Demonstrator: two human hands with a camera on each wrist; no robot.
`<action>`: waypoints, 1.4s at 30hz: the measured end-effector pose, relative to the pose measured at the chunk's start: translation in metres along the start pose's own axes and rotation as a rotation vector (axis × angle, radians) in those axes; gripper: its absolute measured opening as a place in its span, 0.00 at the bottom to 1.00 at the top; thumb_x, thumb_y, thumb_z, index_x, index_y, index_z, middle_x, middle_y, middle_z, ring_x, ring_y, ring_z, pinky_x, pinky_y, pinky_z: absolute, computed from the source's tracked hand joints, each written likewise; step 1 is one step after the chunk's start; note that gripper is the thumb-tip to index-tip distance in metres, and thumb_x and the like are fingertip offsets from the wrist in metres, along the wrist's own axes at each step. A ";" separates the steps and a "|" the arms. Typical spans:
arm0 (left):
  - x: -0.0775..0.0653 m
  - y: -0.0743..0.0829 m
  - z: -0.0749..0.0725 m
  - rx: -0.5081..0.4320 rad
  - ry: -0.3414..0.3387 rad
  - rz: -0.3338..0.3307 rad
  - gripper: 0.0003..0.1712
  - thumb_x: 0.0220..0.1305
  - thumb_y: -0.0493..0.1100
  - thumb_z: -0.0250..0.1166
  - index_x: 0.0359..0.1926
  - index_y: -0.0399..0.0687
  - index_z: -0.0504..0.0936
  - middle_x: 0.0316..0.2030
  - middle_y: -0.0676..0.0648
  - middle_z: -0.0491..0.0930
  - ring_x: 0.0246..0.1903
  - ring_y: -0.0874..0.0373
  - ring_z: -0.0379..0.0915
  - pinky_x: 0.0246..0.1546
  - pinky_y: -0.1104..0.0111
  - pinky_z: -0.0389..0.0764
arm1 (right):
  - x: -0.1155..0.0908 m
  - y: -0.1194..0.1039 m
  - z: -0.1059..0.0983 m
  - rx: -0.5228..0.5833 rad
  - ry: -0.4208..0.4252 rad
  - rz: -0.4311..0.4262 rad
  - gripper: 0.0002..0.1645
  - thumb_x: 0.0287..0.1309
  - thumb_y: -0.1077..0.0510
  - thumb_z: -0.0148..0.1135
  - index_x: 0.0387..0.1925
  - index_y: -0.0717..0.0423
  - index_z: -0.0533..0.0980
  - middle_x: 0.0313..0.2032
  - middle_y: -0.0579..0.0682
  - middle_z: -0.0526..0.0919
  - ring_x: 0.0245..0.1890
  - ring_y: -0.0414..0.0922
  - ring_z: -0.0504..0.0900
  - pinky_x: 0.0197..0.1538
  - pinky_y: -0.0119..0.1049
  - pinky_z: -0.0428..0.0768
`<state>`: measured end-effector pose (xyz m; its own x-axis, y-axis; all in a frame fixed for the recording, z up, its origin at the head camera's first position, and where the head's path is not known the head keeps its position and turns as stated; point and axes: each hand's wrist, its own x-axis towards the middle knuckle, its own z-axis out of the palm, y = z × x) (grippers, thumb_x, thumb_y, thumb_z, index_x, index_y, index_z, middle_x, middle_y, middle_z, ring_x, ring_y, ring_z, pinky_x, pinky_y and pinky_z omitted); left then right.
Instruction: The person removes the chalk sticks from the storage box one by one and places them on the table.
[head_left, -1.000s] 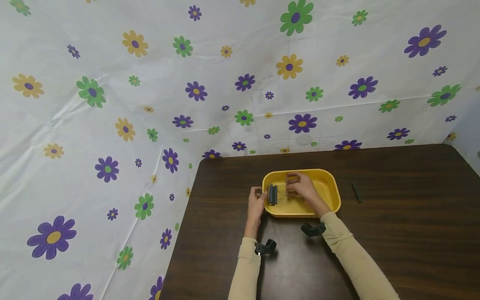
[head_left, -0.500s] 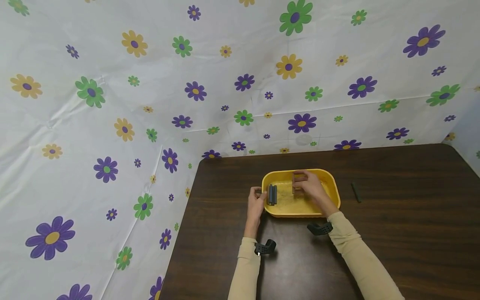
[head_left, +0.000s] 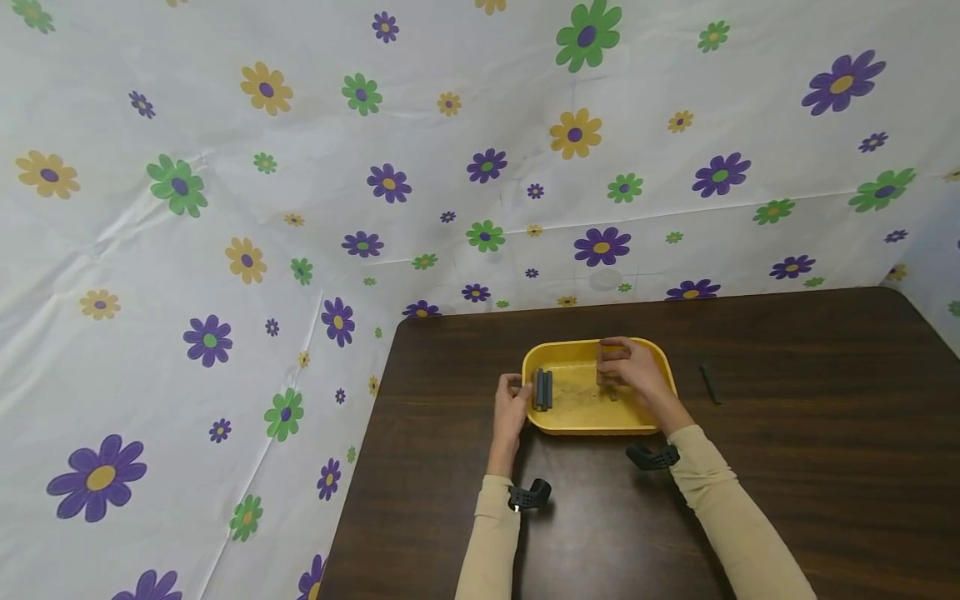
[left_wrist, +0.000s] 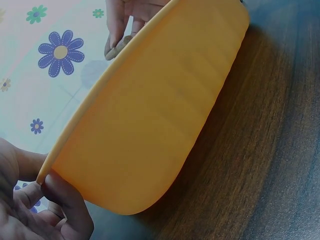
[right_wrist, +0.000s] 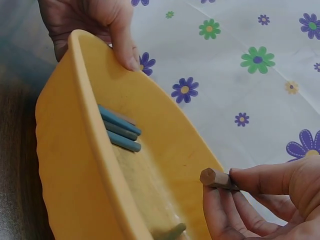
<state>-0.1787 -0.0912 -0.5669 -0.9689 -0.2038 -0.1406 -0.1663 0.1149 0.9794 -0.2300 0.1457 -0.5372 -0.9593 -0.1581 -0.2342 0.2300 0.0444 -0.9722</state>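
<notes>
My left hand [head_left: 512, 410] grips the rim of the yellow plastic tray [head_left: 592, 429] at its left end. The left wrist view shows the thumb and fingers [left_wrist: 70, 205] on either side of that rim. Over the right half of the tray, my right hand [head_left: 637, 377] pinches a brown six-sided stick [right_wrist: 217, 178] between thumb and fingers. Several blue-grey sticks [head_left: 543, 390] lie side by side at the tray's left end, with a brownish one [right_wrist: 125, 118] partly hidden behind them. A greenish stick end [right_wrist: 175, 231] shows lower in the tray.
One dark green stick [head_left: 711, 384] lies on the brown wood-grain table [head_left: 817, 433], right of the tray. Behind the table hangs a white sheet [head_left: 450, 150] printed with flowers. Dark smudges mark the tray's floor.
My right hand has moved rightward over the tray, carrying the brown stick from near the middle to the right half. The left hand keeps its grip on the tray's rim.
</notes>
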 end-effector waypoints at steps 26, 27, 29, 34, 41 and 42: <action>0.000 0.000 0.001 -0.004 0.001 0.000 0.14 0.77 0.39 0.59 0.58 0.38 0.74 0.37 0.36 0.77 0.26 0.54 0.68 0.25 0.67 0.69 | -0.013 -0.006 -0.031 -0.035 0.069 0.019 0.36 0.70 0.66 0.62 0.75 0.66 0.63 0.67 0.73 0.70 0.47 0.47 0.83 0.54 0.48 0.83; 0.000 0.000 0.001 -0.001 0.000 -0.002 0.14 0.77 0.39 0.59 0.58 0.38 0.74 0.37 0.36 0.77 0.26 0.54 0.69 0.25 0.67 0.69 | -0.013 -0.005 -0.033 -0.039 0.070 0.018 0.36 0.70 0.66 0.62 0.75 0.66 0.62 0.67 0.73 0.70 0.48 0.48 0.83 0.54 0.48 0.83; 0.001 -0.001 0.001 0.002 0.000 -0.002 0.15 0.77 0.40 0.59 0.58 0.38 0.74 0.37 0.36 0.77 0.27 0.53 0.70 0.26 0.67 0.70 | -0.014 -0.005 -0.036 -0.038 0.074 0.021 0.36 0.71 0.66 0.62 0.76 0.65 0.62 0.68 0.73 0.69 0.51 0.50 0.82 0.55 0.48 0.83; 0.001 -0.001 0.000 0.012 -0.001 0.000 0.15 0.77 0.40 0.59 0.59 0.39 0.74 0.38 0.37 0.78 0.30 0.52 0.73 0.29 0.66 0.72 | -0.016 -0.007 -0.041 -0.043 0.083 0.017 0.35 0.71 0.66 0.61 0.76 0.66 0.62 0.68 0.73 0.69 0.55 0.52 0.81 0.54 0.46 0.83; 0.001 -0.001 0.000 0.010 -0.005 0.007 0.15 0.77 0.40 0.59 0.59 0.38 0.74 0.38 0.37 0.78 0.28 0.53 0.71 0.28 0.63 0.72 | -0.018 -0.008 -0.047 -0.021 0.083 0.002 0.36 0.72 0.66 0.60 0.77 0.65 0.61 0.70 0.73 0.67 0.49 0.42 0.82 0.52 0.42 0.84; 0.001 -0.001 0.000 0.009 -0.005 0.006 0.15 0.77 0.40 0.59 0.59 0.38 0.74 0.38 0.36 0.78 0.28 0.53 0.71 0.28 0.63 0.72 | -0.019 -0.008 -0.048 -0.011 0.084 -0.001 0.36 0.72 0.66 0.60 0.77 0.65 0.61 0.70 0.73 0.67 0.47 0.40 0.82 0.52 0.41 0.84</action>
<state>-0.1793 -0.0909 -0.5677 -0.9708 -0.1979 -0.1354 -0.1621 0.1250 0.9788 -0.2215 0.1954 -0.5247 -0.9699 -0.0745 -0.2318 0.2280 0.0552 -0.9721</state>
